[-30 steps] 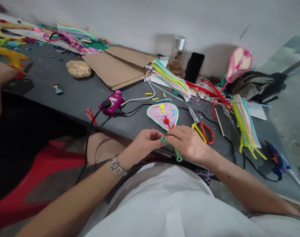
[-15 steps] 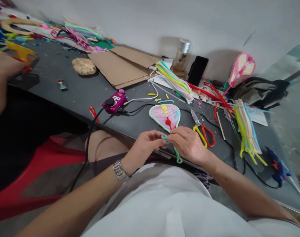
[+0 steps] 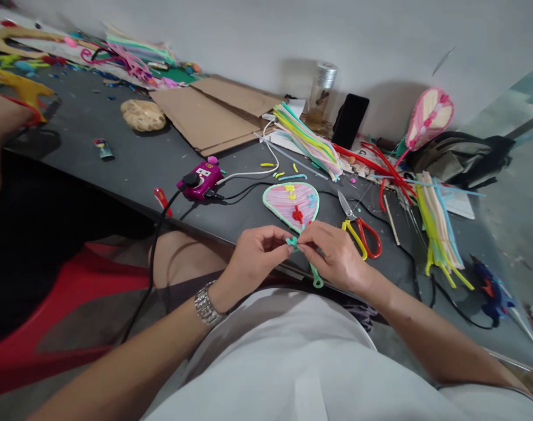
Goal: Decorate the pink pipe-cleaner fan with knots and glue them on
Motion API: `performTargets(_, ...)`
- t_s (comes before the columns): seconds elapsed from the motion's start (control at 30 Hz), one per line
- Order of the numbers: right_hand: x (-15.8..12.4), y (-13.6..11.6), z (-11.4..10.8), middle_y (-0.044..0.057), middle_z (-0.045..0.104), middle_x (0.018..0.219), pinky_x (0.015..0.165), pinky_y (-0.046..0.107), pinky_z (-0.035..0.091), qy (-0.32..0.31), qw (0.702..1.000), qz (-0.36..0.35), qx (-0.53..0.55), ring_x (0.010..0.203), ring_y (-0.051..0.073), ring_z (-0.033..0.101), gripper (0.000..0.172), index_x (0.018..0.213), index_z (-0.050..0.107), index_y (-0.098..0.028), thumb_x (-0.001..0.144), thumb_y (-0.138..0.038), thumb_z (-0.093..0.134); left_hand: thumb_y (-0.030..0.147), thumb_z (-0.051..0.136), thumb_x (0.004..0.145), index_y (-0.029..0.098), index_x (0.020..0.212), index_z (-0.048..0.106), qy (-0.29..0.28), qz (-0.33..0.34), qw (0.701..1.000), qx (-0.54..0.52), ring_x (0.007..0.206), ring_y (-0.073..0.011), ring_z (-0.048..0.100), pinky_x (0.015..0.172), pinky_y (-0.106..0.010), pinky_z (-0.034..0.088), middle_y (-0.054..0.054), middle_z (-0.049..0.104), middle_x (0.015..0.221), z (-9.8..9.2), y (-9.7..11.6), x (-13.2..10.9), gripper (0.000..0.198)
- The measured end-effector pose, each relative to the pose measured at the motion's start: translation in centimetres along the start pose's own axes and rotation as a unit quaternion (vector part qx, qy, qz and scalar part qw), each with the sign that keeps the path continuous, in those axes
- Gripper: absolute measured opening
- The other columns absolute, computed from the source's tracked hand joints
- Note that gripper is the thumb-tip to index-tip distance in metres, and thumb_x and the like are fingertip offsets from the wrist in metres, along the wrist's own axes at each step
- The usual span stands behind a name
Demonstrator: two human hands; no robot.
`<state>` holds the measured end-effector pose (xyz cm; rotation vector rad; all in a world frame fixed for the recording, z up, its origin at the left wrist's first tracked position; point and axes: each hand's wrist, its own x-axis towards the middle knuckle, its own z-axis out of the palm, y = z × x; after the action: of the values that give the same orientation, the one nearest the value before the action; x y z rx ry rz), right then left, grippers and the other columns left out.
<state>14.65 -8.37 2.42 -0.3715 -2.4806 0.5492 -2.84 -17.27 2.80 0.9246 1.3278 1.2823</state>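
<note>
Between my fingertips is a small bent piece of teal pipe cleaner [image 3: 292, 241]. My left hand [image 3: 260, 254], with a metal watch on its wrist, pinches it from the left. From the right, my right hand [image 3: 334, 254] pinches its other side. Just beyond the hands lies a pink fan-shaped piece [image 3: 288, 204] with a pale green edge and small yellow, blue and red pipe-cleaner shapes on it. Its green handle [image 3: 317, 279] ends in a loop below my right hand, which covers part of it. Scissors [image 3: 358, 228] with yellow and red handles lie right of my right hand.
A purple power socket [image 3: 201, 180] with black cables sits left of the fan. Pipe-cleaner bundles [image 3: 308, 140], cardboard [image 3: 217, 117], a bottle [image 3: 322, 96] and a phone [image 3: 351, 120] stand or lie behind. A glue gun [image 3: 492, 295] is at right. Another person's arm [image 3: 0, 134] shows at left.
The view has shifted slightly, moving the table items a little left and up. My fingers have shifted slightly around the teal piece, which both hands still pinch.
</note>
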Motion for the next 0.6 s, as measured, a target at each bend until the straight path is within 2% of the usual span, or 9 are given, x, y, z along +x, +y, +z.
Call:
performTargets(0.13,0.2,0.0,0.1,0.009,0.067,0.086,0.073,0.031,0.047,0.021,0.993,-0.086,-0.084,0.081,0.02,0.062,0.012,0.093,0.061,-0.017,0.101,-0.014,0.051,0.032,0.08,0.07,0.014,0.076,0.071,0.015,-0.017,0.999,-0.034,0.062,-0.0102,0.058,0.058,-0.02,0.047,0.0,0.068,0.069,0.2,0.3,-0.3,0.021)
performTargets(0.2,0.3,0.1,0.3,0.008,0.068,0.085,0.073,0.031,0.047,0.025,0.991,-0.098,-0.091,0.081,0.02,0.061,0.013,0.092,0.06,-0.018,0.1,-0.014,0.051,0.033,0.079,0.072,0.014,0.075,0.07,0.031,-0.016,0.999,-0.029,0.059,-0.0102,0.057,0.056,-0.021,0.047,0.001,0.067,0.066,0.4,0.2,-0.4,0.021)
performTargets(0.27,0.3,0.1,0.5,0.007,0.066,0.083,0.071,0.03,0.046,0.021,0.994,-0.08,-0.066,0.079,0.018,0.06,0.013,0.091,0.06,-0.018,0.1,-0.015,0.051,0.034,0.077,0.074,0.014,0.078,0.071,0.038,-0.009,0.999,-0.018,0.058,-0.0108,0.057,0.055,-0.021,0.047,0.0,0.068,0.067,0.4,0.0,-0.6,0.021)
performTargets(0.33,0.2,0.0,0.8,0.004,0.064,0.08,0.067,0.028,0.044,0.018,0.999,-0.04,-0.014,0.073,0.016,0.057,0.014,0.088,0.059,-0.019,0.098,-0.014,0.051,0.033,0.075,0.077,0.014,0.081,0.072,0.041,0.013,0.999,0.003,0.058,-0.0114,0.058,0.054,-0.022,0.047,0.0,0.069,0.067,0.3,-0.3,-0.7,0.02)
performTargets(0.43,0.1,-0.4,1.2,-0.001,0.059,0.074,0.061,0.024,0.039,0.023,0.993,0.074,0.092,0.064,0.011,0.051,0.012,0.083,0.058,-0.019,0.093,-0.015,0.054,0.03,0.071,0.083,0.015,0.083,0.074,0.048,0.08,0.993,0.073,0.058,-0.0117,0.059,0.054,-0.021,0.046,0.0,0.07,0.066,0.1,-0.8,-1.0,0.015)
performTargets(0.53,0.3,-0.9,1.4,-0.003,0.06,0.07,0.059,0.022,0.038,0.017,0.954,0.22,0.202,0.062,0.01,0.05,0.01,0.079,0.059,-0.019,0.089,-0.021,0.058,0.024,0.068,0.087,0.017,0.086,0.076,0.063,0.165,0.969,0.172,0.06,-0.0115,0.061,0.058,-0.021,0.046,0.0,0.072,0.07,-0.3,-1.2,-1.1,0.011)
performTargets(0.6,0.5,-1.0,1.3,-0.003,0.061,0.069,0.06,0.023,0.039,-0.002,0.922,0.292,0.255,0.063,0.01,0.051,0.012,0.077,0.061,-0.019,0.086,-0.027,0.06,0.021,0.068,0.088,0.018,0.088,0.076,0.068,0.215,0.948,0.226,0.063,-0.0117,0.062,0.06,-0.021,0.047,0.0,0.074,0.075,-0.5,-1.4,-1.2,0.009)
